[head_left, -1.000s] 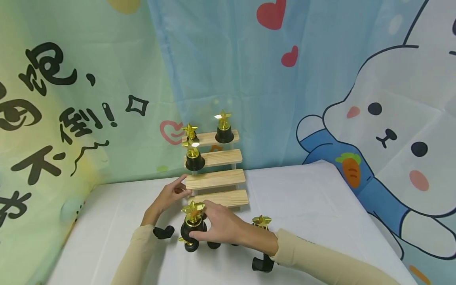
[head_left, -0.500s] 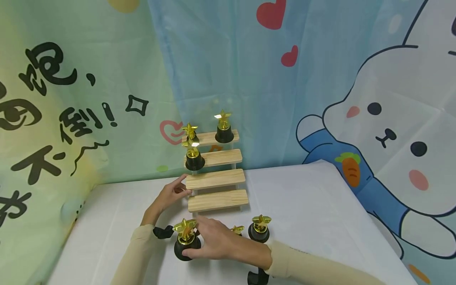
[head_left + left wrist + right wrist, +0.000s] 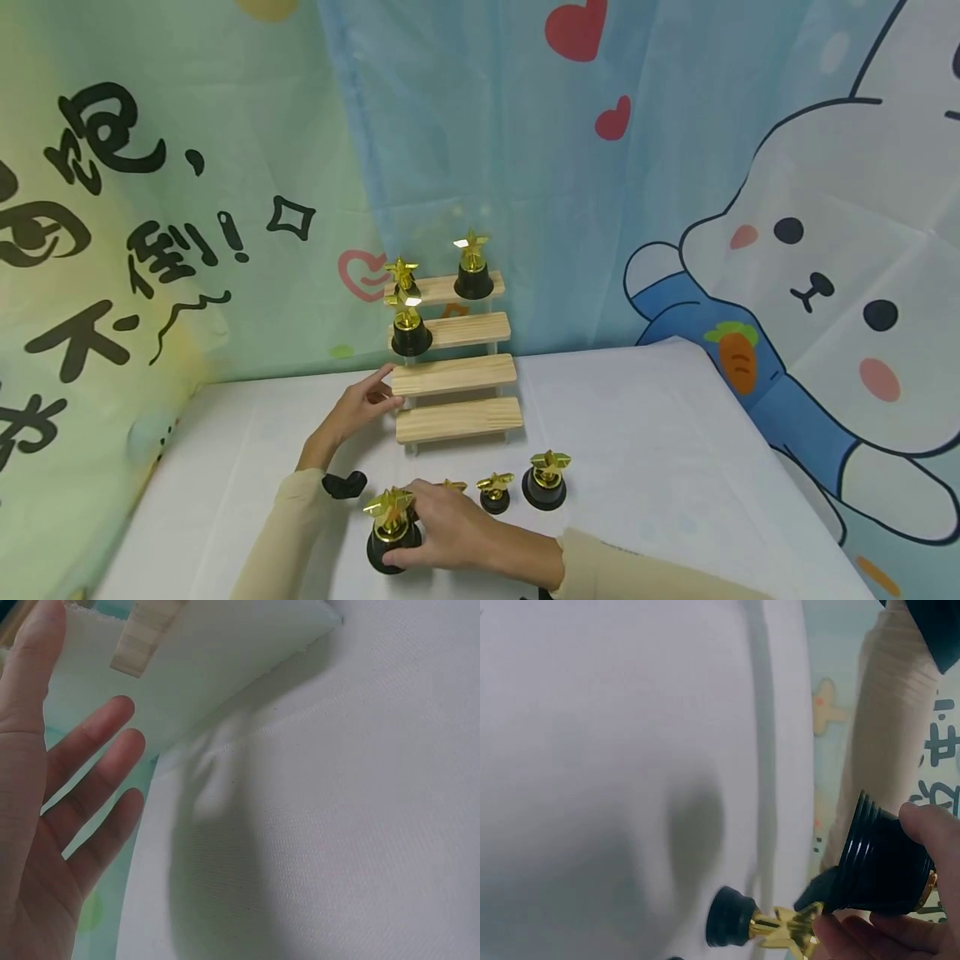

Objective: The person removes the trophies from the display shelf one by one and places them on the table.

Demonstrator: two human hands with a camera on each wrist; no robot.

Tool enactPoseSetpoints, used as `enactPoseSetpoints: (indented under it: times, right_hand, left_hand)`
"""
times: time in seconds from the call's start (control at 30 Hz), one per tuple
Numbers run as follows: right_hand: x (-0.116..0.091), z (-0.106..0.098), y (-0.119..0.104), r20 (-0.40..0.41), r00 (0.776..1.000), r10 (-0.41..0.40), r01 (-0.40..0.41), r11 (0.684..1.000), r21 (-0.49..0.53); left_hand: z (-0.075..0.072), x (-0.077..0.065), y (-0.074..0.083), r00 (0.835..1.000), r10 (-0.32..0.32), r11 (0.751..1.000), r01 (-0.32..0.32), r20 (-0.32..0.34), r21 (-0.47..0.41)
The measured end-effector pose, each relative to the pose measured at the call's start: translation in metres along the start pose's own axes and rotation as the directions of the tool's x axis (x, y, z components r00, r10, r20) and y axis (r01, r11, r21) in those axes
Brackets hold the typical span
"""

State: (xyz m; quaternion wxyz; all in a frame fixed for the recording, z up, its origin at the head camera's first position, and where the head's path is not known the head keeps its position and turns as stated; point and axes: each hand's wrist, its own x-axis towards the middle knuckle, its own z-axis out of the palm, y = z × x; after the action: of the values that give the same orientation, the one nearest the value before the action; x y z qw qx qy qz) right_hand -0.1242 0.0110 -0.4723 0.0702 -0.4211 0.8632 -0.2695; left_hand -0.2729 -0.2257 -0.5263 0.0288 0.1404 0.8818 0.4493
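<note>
My right hand [image 3: 453, 529] grips a gold star trophy [image 3: 393, 546] by its black base, near the front of the table. In the right wrist view, the fingers and thumb close round that base, and a smaller star trophy [image 3: 731, 919] stands beyond it. My left hand [image 3: 365, 406] is at the left side of a tiered wooden shelf [image 3: 457, 421], its fingers loosely extended. The left wrist view shows those fingers spread beside the shelf's pale side panel [image 3: 202, 660]; whether they touch it I cannot tell. Star trophies stand on the shelf's top tier [image 3: 472, 271] and second tier [image 3: 411, 333].
To the right of the held trophy are a small trophy [image 3: 495, 493] and a larger one [image 3: 547, 483]. Another small star [image 3: 453, 485] shows partly behind my right hand. A white cloth [image 3: 637, 433] covers the table, and a printed curtain [image 3: 480, 150] hangs behind.
My right hand has brought the trophy away from the shelf toward the table's front, uncovering the bottom tier and the small trophies. The left hand has stayed at the shelf.
</note>
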Motion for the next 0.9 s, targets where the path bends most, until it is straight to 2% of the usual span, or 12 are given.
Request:
enactPoseSetpoints:
  times: [0.2,0.4,0.73,0.9]
  right_hand:
    - [-0.002,0.013,0.001,-0.041,0.998,-0.038,0.033,0.992,-0.119]
    - [-0.004,0.02,0.002,-0.026,0.999,0.022,-0.026,0.981,-0.195]
    - [-0.004,0.03,0.007,0.069,0.99,0.12,-0.113,0.988,-0.107]
    - [-0.005,0.037,0.008,0.063,0.99,0.128,-0.121,0.987,-0.109]
  left_hand:
    - [0.0,0.0,-0.002,1.0,-0.007,1.0,0.007,0.006,-0.011]
    - [0.0,0.002,-0.003,1.0,0.004,1.0,-0.004,0.005,-0.005]
    - [0.0,0.001,-0.001,1.0,0.0,1.0,0.0,0.005,-0.004]
    - [0.0,0.001,-0.001,1.0,0.018,1.0,-0.017,0.005,-0.022]
